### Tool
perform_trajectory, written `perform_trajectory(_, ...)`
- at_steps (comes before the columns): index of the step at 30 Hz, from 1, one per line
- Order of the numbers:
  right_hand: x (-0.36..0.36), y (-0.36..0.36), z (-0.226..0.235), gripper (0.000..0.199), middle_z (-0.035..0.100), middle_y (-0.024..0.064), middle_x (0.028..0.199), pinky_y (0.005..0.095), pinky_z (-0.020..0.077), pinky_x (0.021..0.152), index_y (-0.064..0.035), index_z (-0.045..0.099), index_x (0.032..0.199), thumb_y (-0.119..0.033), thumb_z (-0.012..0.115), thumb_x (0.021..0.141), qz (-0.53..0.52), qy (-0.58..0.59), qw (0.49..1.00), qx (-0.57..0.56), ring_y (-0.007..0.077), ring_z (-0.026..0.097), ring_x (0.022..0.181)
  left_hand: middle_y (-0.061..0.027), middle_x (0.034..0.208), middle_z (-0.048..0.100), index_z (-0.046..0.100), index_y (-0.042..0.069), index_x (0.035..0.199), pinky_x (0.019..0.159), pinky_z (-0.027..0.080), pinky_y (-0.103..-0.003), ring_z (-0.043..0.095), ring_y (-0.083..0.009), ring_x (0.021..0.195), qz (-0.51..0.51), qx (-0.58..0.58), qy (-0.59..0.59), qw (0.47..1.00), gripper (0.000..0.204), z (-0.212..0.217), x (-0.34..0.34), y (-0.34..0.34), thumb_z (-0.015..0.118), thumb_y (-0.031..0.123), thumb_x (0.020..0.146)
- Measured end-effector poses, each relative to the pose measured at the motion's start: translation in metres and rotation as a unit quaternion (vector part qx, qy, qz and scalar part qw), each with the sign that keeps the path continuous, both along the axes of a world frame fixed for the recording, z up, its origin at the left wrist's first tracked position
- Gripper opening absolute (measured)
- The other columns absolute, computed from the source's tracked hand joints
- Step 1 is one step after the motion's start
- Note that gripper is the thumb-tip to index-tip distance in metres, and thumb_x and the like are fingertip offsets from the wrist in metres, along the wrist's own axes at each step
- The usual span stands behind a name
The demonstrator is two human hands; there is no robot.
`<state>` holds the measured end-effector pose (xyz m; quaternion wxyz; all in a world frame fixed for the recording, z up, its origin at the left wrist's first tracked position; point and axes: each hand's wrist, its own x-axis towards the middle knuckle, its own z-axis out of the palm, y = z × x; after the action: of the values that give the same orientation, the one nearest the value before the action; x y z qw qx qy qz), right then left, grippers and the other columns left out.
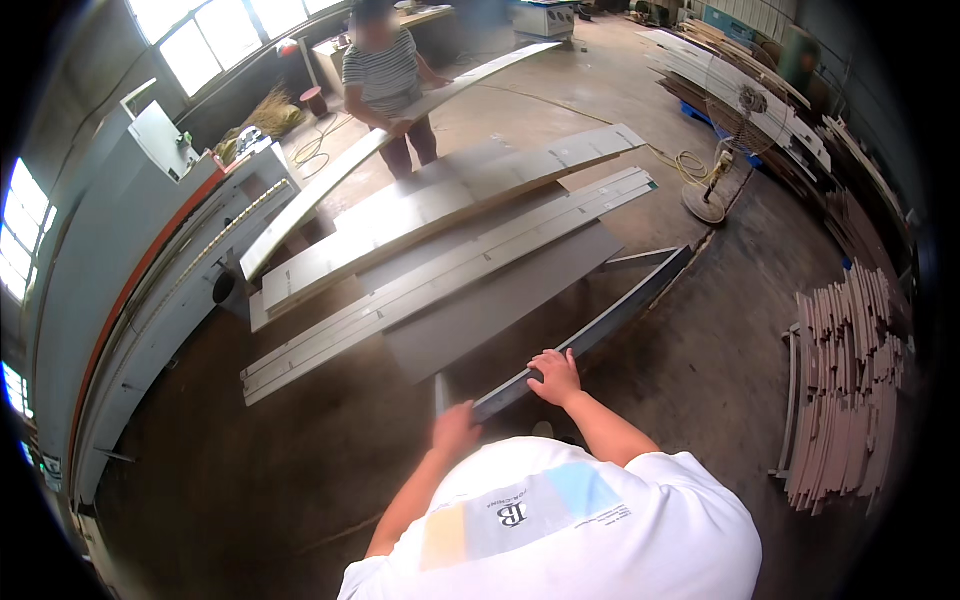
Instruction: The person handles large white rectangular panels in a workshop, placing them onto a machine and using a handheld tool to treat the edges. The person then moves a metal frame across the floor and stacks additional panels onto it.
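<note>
A long grey metal bar (612,316), the near side of a low metal frame, runs from close to my body out to the far right. My right hand (556,378) is closed over its top edge, fingers curled around it. At the bar's near left end is my left hand (456,428), somewhat blurred, closed against the metal. Beyond the bar, a grey flat sheet (500,300) lies partly under a bundle of long narrow pale boards (450,283). Farther back rests a stack of wider white boards (450,205).
Across the boards, another person (383,75) holds a long white plank (330,178) in both hands. A long grey machine (130,270) stands left. To the right are a pedestal fan (715,185), stacked planks (750,100) and a pile of brownish strips (845,390).
</note>
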<state>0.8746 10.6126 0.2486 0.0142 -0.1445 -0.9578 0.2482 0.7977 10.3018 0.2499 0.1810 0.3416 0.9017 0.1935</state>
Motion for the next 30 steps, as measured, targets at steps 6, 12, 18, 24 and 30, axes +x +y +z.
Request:
perform_trajectory(6,-0.002,0.0,0.001,0.04,0.067,-0.0005,0.142,0.0652,0.0202,0.13,-0.0208,0.076,0.125,-0.038,0.077,0.089,0.001,-0.008,1.0,-0.002,0.0245,0.046,0.149,-0.0189,0.127,0.068,0.054,0.007,0.148,0.104,0.052,-0.049,0.065,-0.0384,0.12,-0.001,-0.011,-0.003,1.0,0.07,0.007,-0.001,0.002,0.077,0.032,0.087)
perform_trajectory(12,-0.002,-0.001,0.006,0.041,0.067,0.0006,0.143,0.0658,0.0209,0.13,-0.0205,0.075,0.125,-0.038,0.077,0.088,0.004,-0.007,1.0,-0.006,0.0256,0.046,0.149,-0.0203,0.133,0.068,0.058,0.005,0.146,0.106,0.053,-0.049,0.065,-0.0383,0.125,0.006,-0.018,-0.02,1.0,0.064,0.019,-0.002,0.005,0.076,0.025,0.088)
perform_trajectory(18,-0.002,-0.001,0.001,0.038,0.066,-0.0013,0.142,0.0642,0.0188,0.131,-0.0211,0.075,0.123,-0.038,0.078,0.089,0.0,-0.009,1.0,0.005,0.024,0.046,0.15,-0.02,0.134,0.068,0.058,0.006,0.146,0.106,0.053,-0.049,0.065,-0.0383,0.125,0.006,-0.007,-0.017,1.0,0.064,0.015,-0.001,0.003,0.076,0.025,0.088)
perform_trajectory(24,-0.004,-0.004,0.016,0.037,0.067,-0.0019,0.141,0.0643,0.0201,0.131,-0.0209,0.076,0.122,-0.036,0.079,0.088,0.004,-0.031,0.999,-0.009,0.0244,0.046,0.149,-0.0193,0.132,0.067,0.056,0.006,0.146,0.104,0.053,-0.05,0.065,-0.038,0.123,0.006,-0.016,-0.015,1.0,0.064,0.015,0.0,0.001,0.075,0.024,0.088)
perform_trajectory(30,-0.006,-0.004,0.013,0.037,0.067,-0.0017,0.141,0.0641,0.0202,0.131,-0.0206,0.076,0.122,-0.036,0.079,0.088,0.003,0.002,1.0,-0.008,0.0246,0.047,0.149,-0.0182,0.123,0.068,0.052,0.008,0.148,0.099,0.052,-0.048,0.066,-0.0389,0.114,-0.002,0.001,0.033,0.999,0.073,0.003,-0.003,-0.004,0.08,0.032,0.086)
